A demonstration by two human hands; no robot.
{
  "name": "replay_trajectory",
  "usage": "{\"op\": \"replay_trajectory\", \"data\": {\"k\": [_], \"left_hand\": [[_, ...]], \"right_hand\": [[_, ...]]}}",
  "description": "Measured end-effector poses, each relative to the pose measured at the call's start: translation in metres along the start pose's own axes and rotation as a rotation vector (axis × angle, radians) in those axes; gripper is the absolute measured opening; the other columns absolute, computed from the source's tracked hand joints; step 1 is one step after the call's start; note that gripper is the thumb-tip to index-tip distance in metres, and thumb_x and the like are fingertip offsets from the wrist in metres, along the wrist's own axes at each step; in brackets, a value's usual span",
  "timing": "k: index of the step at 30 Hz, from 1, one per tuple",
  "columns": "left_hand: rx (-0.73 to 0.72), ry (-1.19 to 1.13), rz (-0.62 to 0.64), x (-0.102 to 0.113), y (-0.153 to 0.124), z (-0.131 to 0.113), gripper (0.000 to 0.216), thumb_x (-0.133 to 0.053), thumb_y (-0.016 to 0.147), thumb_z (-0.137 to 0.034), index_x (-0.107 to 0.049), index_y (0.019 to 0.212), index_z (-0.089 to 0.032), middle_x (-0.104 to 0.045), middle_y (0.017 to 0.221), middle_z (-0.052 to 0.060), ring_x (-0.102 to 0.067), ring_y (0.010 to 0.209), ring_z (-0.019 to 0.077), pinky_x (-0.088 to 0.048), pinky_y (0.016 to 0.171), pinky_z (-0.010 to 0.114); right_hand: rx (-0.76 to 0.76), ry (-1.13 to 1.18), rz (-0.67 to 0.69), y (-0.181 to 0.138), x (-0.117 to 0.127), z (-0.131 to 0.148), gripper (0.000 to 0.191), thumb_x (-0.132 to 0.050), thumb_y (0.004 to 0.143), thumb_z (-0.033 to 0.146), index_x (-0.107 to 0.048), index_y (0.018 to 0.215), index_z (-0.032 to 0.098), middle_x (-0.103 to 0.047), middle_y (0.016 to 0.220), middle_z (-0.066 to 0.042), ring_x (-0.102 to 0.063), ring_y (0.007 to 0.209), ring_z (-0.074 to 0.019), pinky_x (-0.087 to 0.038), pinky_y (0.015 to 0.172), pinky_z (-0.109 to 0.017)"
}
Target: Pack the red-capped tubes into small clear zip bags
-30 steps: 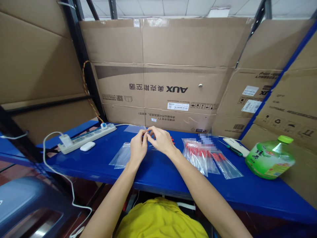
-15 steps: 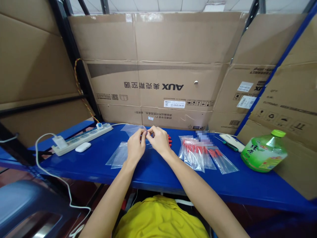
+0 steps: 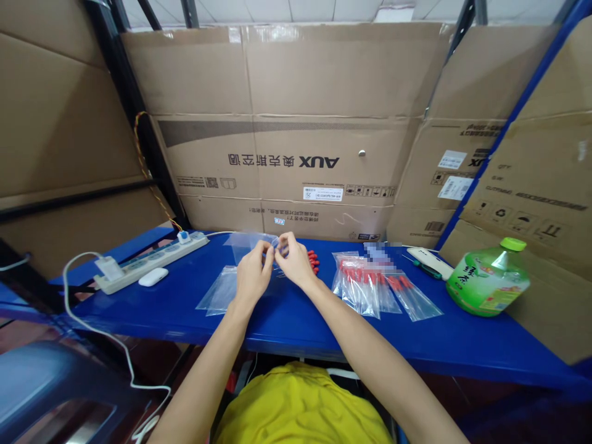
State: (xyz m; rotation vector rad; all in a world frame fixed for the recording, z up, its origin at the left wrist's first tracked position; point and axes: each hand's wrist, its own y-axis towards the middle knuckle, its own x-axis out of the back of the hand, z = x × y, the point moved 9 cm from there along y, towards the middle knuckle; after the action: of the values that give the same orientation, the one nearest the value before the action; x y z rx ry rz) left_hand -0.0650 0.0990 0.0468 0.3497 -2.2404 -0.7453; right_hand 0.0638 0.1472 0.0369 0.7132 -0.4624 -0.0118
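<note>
Both of my hands meet above the middle of the blue table. Fingers of my left hand [image 3: 252,274] are pinched on the edge of a clear plastic bag [image 3: 245,242] that spreads out behind them. My right hand [image 3: 295,262] pinches the same bag at its right end, fingertips close to those of the left. A stack of flat clear bags [image 3: 216,291] lies left of my left hand. Beside my right hand, partly hidden by it, lie several red-handled tools [image 3: 314,261] with thin metal shafts. Further right are clear bags with red-handled tools [image 3: 365,287] inside.
A green drink bottle [image 3: 488,280] stands at the right, beside a white object [image 3: 432,262] and a green-handled screwdriver [image 3: 426,269]. A power strip [image 3: 152,262] and a small white case [image 3: 153,277] lie at the left. Cardboard [image 3: 296,80] walls the back of the blue table [image 3: 296,336].
The fingers of my right hand have lifted and parted slightly from the left fingertips. The bag's top edge now shows more between the hands. The view has shifted a little.
</note>
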Motion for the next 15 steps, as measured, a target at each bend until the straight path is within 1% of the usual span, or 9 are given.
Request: {"op": "replay_trajectory", "data": {"k": [2, 4, 6, 8, 10, 12, 13, 15], "left_hand": [[-0.009, 0.034, -0.007, 0.001, 0.001, 0.000, 0.024, -0.044, 0.106, -0.042, -0.061, 0.101, -0.026, -0.073, 0.079, 0.003, -0.069, 0.074, 0.0228, -0.042, 0.071, 0.030], [-0.013, 0.057, -0.012, 0.003, 0.000, -0.001, 0.024, -0.043, 0.106, -0.041, -0.061, 0.100, -0.025, -0.074, 0.082, 0.004, -0.069, 0.075, 0.0228, -0.041, 0.072, 0.030], [-0.010, 0.066, -0.027, 0.005, 0.000, -0.003, 0.027, -0.041, 0.107, -0.041, -0.060, 0.098, -0.025, -0.073, 0.082, 0.004, -0.068, 0.076, 0.0230, -0.040, 0.071, 0.031], [0.001, 0.063, -0.050, 0.008, -0.001, -0.004, 0.028, -0.040, 0.108, -0.041, -0.060, 0.097, -0.024, -0.072, 0.080, 0.004, -0.067, 0.074, 0.0228, -0.040, 0.070, 0.031], [0.021, 0.025, -0.051, 0.008, -0.001, -0.003, 0.026, -0.044, 0.106, -0.042, -0.059, 0.094, -0.024, -0.070, 0.078, 0.003, -0.066, 0.072, 0.0220, -0.040, 0.069, 0.031], [0.066, -0.092, -0.014, 0.001, 0.000, 0.002, 0.025, -0.050, 0.103, -0.043, -0.058, 0.089, -0.024, -0.069, 0.075, 0.001, -0.065, 0.071, 0.0207, -0.042, 0.069, 0.030], [0.116, -0.196, 0.008, -0.003, 0.001, 0.007, 0.026, -0.052, 0.102, -0.044, -0.058, 0.087, -0.023, -0.069, 0.075, 0.001, -0.066, 0.072, 0.0204, -0.044, 0.070, 0.030], [0.294, -0.503, 0.031, -0.014, 0.002, 0.022, 0.026, -0.057, 0.100, -0.046, -0.058, 0.089, -0.023, -0.071, 0.083, 0.003, -0.068, 0.079, 0.0206, -0.049, 0.071, 0.029]], "right_hand": [[-0.005, 0.053, 0.020, 0.000, -0.006, -0.002, 0.022, -0.063, 0.091, 0.028, -0.055, 0.111, 0.024, -0.070, 0.087, 0.001, -0.067, 0.072, -0.0171, -0.051, 0.073, -0.027], [-0.016, 0.038, 0.005, 0.002, -0.005, -0.005, 0.016, -0.063, 0.090, 0.025, -0.056, 0.104, 0.025, -0.066, 0.078, 0.003, -0.065, 0.071, -0.0174, -0.049, 0.072, -0.027], [-0.042, -0.017, -0.037, 0.003, 0.001, -0.010, 0.008, -0.059, 0.088, 0.022, -0.055, 0.094, 0.025, -0.061, 0.072, 0.004, -0.062, 0.069, -0.0175, -0.047, 0.071, -0.027], [-0.074, -0.074, -0.112, 0.004, 0.012, -0.015, 0.008, -0.057, 0.087, 0.019, -0.052, 0.088, 0.025, -0.060, 0.074, 0.003, -0.060, 0.070, -0.0180, -0.046, 0.072, -0.028], [-0.090, -0.115, -0.210, 0.003, 0.024, -0.016, 0.011, -0.055, 0.085, 0.016, -0.051, 0.087, 0.025, -0.061, 0.082, 0.001, -0.059, 0.075, -0.0189, -0.046, 0.075, -0.029], [-0.078, -0.147, -0.291, 0.001, 0.033, -0.013, 0.013, -0.051, 0.085, 0.013, -0.050, 0.089, 0.025, -0.062, 0.090, -0.002, -0.059, 0.080, -0.0198, -0.047, 0.079, -0.030], [-0.059, -0.161, -0.310, 0.000, 0.036, -0.009, 0.014, -0.049, 0.086, 0.011, -0.051, 0.090, 0.025, -0.062, 0.093, -0.003, -0.060, 0.082, -0.0200, -0.047, 0.081, -0.030], [0.009, -0.188, -0.288, -0.002, 0.035, 0.001, 0.017, -0.045, 0.090, 0.010, -0.053, 0.093, 0.024, -0.062, 0.097, -0.004, -0.060, 0.085, -0.0204, -0.048, 0.083, -0.030]]}}
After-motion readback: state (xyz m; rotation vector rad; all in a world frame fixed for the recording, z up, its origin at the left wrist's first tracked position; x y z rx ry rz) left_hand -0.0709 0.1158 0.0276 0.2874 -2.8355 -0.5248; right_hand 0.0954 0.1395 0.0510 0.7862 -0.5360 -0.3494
